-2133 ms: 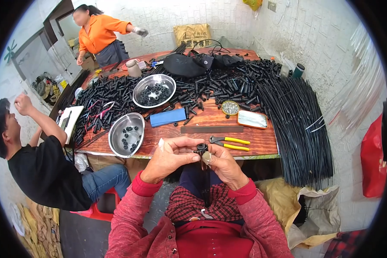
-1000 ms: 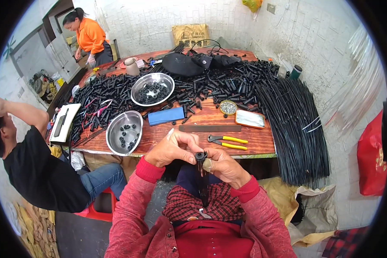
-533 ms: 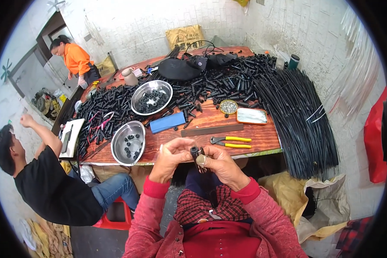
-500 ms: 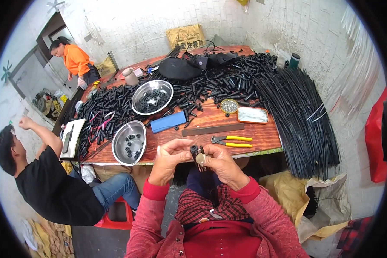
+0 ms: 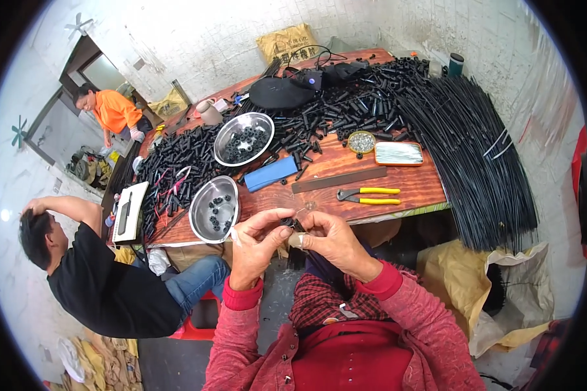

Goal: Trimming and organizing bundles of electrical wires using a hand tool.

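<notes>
My left hand [image 5: 257, 246] and my right hand [image 5: 336, 242] meet just off the table's front edge. Between their fingertips is a small black tubular piece [image 5: 292, 224], mostly covered by the fingers. Both hands pinch it, the right thumb wearing a pale tan cover [image 5: 297, 240]. On the table beyond them are yellow-handled pincers [image 5: 370, 196], a flat dark bar [image 5: 339, 180] and a blue block [image 5: 270, 174]. Left of my hands stands a steel bowl [image 5: 197, 218] with several small black rings in it.
A second steel bowl [image 5: 223, 140], a heap of black tubes [image 5: 192, 144] and long black rods [image 5: 466, 140] cover much of the table [image 5: 414, 176]. A small round tin [image 5: 361, 141] and an orange-rimmed tray [image 5: 398, 163] sit nearby. A person in black [image 5: 107, 280] sits at left; another in orange [image 5: 117, 111] stands behind.
The view has swung, shifting the table rightward. My left fingers have closed in on the black piece, which is now more hidden. The seated person's hand has gone to their head.
</notes>
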Available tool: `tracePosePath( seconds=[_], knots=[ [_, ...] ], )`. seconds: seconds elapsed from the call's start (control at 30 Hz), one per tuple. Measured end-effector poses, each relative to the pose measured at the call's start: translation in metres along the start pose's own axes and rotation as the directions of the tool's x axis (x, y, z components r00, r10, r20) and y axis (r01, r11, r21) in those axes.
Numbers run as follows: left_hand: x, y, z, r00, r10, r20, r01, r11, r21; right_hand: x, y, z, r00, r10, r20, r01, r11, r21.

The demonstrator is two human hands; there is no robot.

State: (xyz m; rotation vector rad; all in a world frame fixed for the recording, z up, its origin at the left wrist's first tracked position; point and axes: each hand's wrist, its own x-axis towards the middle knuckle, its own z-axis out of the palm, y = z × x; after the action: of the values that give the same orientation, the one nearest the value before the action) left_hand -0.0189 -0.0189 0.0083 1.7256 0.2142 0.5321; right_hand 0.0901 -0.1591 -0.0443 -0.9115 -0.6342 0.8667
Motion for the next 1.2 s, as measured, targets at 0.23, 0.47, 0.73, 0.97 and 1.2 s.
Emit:
tracePosePath(
  seconds=[0.23,0.47,0.73,0.97,1.2],
  knots=[
    [0.000,-0.020,0.000,1.000,-0.011,-0.019,0.006,0.977,-0.213,-0.004,-0.016,-0.004,0.997,-0.052,-0.048,0.029,0.924,-0.382],
    [0.000,-0.023,0.006,0.997,-0.052,-0.059,0.035,0.964,-0.263,0.005,0.003,-0.013,0.993,-0.099,-0.063,0.057,0.880,-0.472],
    [-0.011,-0.001,0.013,0.986,-0.119,-0.112,0.101,0.982,-0.157,0.004,0.005,-0.009,0.995,-0.051,-0.083,0.025,0.957,-0.291],
    [-0.014,0.003,0.018,0.995,-0.006,-0.100,-0.002,0.996,-0.085,0.009,0.006,-0.010,0.998,-0.032,-0.045,0.019,0.966,-0.257],
    [-0.011,-0.010,0.015,0.998,0.032,-0.047,-0.039,0.987,-0.153,0.009,0.001,-0.010,0.993,0.091,0.078,-0.084,0.992,-0.094]
  ],
)
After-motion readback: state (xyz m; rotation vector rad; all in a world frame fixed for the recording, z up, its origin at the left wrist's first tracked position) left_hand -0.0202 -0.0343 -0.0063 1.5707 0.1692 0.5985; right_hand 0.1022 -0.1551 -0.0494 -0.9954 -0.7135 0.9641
